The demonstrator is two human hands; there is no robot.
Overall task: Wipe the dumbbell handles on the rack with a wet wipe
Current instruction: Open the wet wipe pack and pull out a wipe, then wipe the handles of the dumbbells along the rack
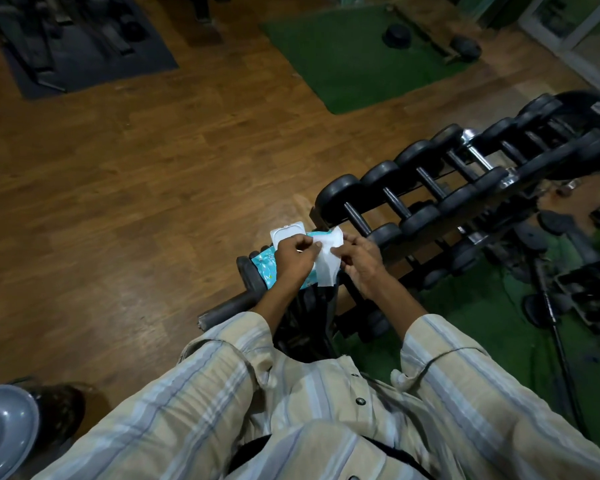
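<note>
A white wet wipe (pixel 326 263) is stretched between both hands in the middle of the head view. My left hand (pixel 295 258) pinches its left edge and my right hand (pixel 359 259) pinches its right edge. Under my left hand lies a blue wipes pack (pixel 265 268) with its white lid (pixel 288 232) flipped open, resting on a dumbbell at the near end of the rack (pixel 426 237). Black dumbbells with dark handles (pixel 357 220) line the rack's top row, running up to the right, just beyond my right hand.
Lower rack tiers hold smaller dumbbells (pixel 465 254). Loose weights and bars (pixel 551 299) lie on green matting at the right. A wooden floor (pixel 136 185) spreads left. A grey bowl (pixel 4 431) sits at the lower left. A green mat (pixel 354 57) lies farther back.
</note>
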